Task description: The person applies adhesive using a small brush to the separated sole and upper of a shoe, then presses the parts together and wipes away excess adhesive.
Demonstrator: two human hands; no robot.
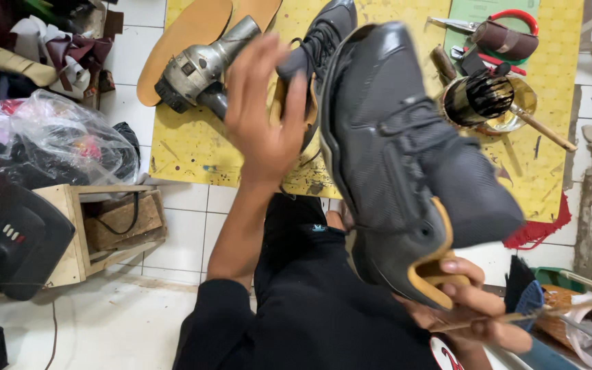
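My right hand (464,305) grips the heel collar of a large dark grey sneaker (405,164) with a tan lining, held up close to the camera with its toe pointing away. My left hand (262,116) reaches out over the yellow mat (193,147), its thumb and fingers closed around the tan-lined heel of a second dark sneaker (323,34), which lies partly hidden behind the hand and the raised sneaker. My dark trousers (310,301) fill the bottom centre.
On the mat lie a metal power tool (200,65), tan insoles (186,31), a glue tin with a brush (484,99) and red-handled scissors (515,17). A wooden box (114,223), a plastic bag (49,140) and a black case (11,240) sit left on the tile floor.
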